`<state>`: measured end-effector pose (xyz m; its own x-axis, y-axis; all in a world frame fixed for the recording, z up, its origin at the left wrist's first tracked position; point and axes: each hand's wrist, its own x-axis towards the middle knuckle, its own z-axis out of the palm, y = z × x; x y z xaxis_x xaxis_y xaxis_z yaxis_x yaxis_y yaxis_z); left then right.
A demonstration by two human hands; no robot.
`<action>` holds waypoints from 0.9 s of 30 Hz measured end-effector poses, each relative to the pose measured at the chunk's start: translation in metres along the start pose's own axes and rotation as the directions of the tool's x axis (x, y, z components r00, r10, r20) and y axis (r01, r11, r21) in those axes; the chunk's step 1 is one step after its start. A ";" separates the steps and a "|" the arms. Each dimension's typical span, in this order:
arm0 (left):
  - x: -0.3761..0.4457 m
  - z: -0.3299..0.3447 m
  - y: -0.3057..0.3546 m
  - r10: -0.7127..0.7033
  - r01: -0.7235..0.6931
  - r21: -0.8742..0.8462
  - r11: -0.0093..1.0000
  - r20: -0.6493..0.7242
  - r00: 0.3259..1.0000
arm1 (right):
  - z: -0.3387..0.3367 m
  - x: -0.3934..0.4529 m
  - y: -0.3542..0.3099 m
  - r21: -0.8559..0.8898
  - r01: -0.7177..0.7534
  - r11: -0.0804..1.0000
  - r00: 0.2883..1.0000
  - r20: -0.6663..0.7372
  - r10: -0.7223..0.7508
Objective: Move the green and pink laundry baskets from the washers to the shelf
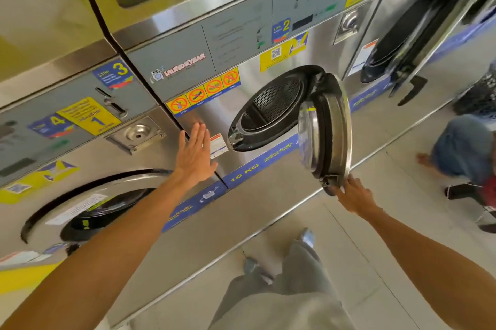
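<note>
Steel front: left hand (194,153), flat with fingers together, presses the washer panel (241,77), likely for bracing.
Right hand (354,196): fingertips curled on the lower edge of the open round door (326,131), at 4 o'clock from the drum (271,104), probably swinging it.
Baskets: neither green nor pink visible; shelf unseen.

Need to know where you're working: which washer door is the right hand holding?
The middle washer's door, swung open off its drum; the right hand touches its lower edge. The left washer's door is shut, and the right one stands open, untouched.
</note>
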<state>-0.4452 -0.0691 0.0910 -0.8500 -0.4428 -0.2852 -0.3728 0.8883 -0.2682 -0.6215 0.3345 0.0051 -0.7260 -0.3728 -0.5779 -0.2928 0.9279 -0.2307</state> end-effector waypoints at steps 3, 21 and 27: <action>0.002 -0.003 -0.002 0.000 -0.001 0.012 1.000 0.017 1.000 | -0.012 0.004 0.045 0.030 -0.108 0.994 0.992 -0.058 0.110; -0.082 -0.021 0.098 -0.057 0.080 -0.386 0.919 0.069 0.996 | -0.063 0.010 0.138 0.062 -0.097 0.993 0.993 0.077 0.092; -0.139 0.000 0.154 -0.113 0.155 -0.480 0.863 0.116 0.987 | -0.040 -0.026 0.117 -0.061 0.002 0.998 0.988 0.154 0.007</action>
